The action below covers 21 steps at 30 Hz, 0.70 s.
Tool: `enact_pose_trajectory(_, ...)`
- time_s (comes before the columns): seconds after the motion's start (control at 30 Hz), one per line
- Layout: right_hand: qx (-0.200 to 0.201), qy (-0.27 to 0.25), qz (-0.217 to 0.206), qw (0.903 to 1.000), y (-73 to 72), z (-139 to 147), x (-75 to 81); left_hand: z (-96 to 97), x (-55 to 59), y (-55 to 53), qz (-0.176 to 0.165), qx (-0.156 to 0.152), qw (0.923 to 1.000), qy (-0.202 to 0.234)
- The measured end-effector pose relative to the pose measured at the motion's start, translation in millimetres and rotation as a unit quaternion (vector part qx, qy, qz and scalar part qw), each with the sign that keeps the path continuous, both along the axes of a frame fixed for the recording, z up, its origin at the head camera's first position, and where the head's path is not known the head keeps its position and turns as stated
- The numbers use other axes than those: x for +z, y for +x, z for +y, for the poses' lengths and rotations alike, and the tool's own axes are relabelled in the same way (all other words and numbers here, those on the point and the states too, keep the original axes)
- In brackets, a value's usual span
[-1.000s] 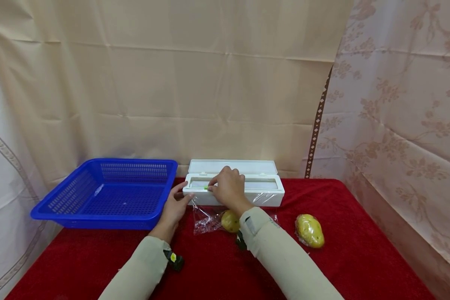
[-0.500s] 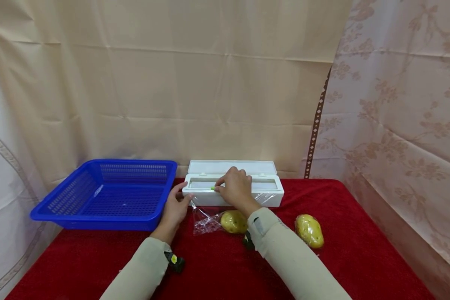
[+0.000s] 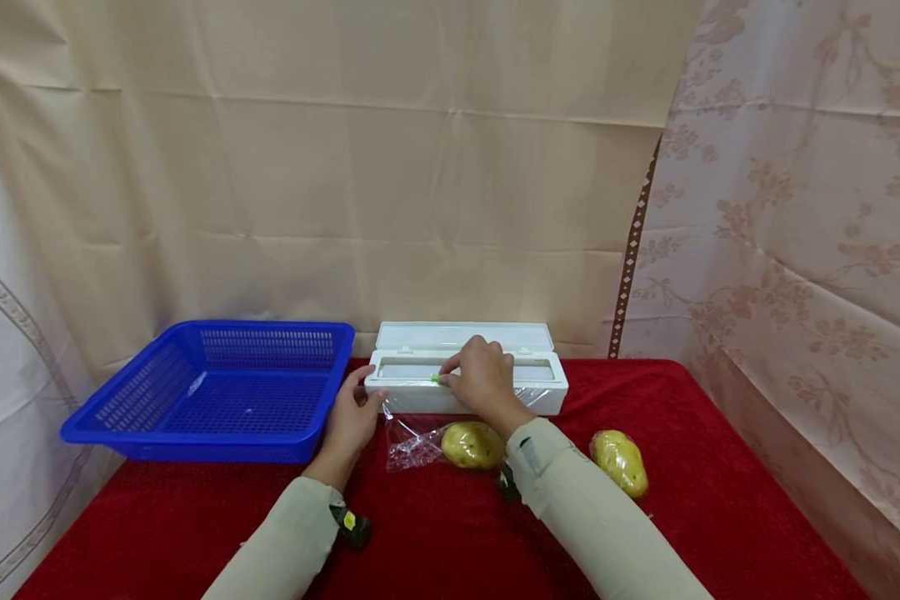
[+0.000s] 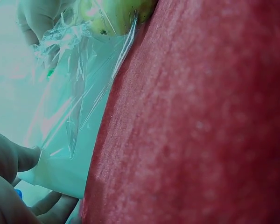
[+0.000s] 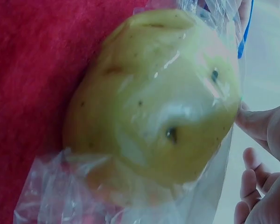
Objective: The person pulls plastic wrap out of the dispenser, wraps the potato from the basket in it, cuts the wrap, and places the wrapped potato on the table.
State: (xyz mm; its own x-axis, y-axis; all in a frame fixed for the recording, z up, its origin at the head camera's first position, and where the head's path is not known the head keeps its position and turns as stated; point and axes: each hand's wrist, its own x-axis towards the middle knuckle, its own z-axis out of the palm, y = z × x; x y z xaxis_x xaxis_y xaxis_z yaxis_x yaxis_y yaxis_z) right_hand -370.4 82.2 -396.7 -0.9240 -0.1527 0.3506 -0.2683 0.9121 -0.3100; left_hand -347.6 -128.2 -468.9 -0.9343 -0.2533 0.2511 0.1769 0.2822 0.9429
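The right hand (image 3: 483,377) pinches the little green slider (image 3: 435,378) on the long white wrap box (image 3: 543,388), which runs sideways, while the left hand (image 3: 352,417) curls around its left end.

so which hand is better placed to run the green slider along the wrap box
Right. The right hand already pinches the green slider on the cling film box. The left hand grips the box's left end, likely steadying it.
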Motion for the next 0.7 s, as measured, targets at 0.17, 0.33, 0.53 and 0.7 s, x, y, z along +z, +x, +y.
enact_pose_trajectory(0.17,0.003,0.003,0.005,1.0000,0.0,6,-1.0,-0.6,-1.0,-0.1,0.002,-0.006,0.9999,-0.010)
enact_pose_trajectory(0.33,0.004,0.001,0.008,1.0000,0.0,13,-1.8,-1.2,-0.2,1.0,0.000,-0.006,0.9997,-0.024)
enact_pose_trajectory(0.53,0.011,0.003,0.020,0.9997,2.0,20,-0.1,-0.3,1.4,0.8,-0.010,-0.008,0.9997,-0.022)
enact_pose_trajectory(0.7,0.010,0.006,0.022,0.9997,2.8,25,-0.5,-0.5,1.1,0.7,-0.007,-0.011,0.9997,-0.019)
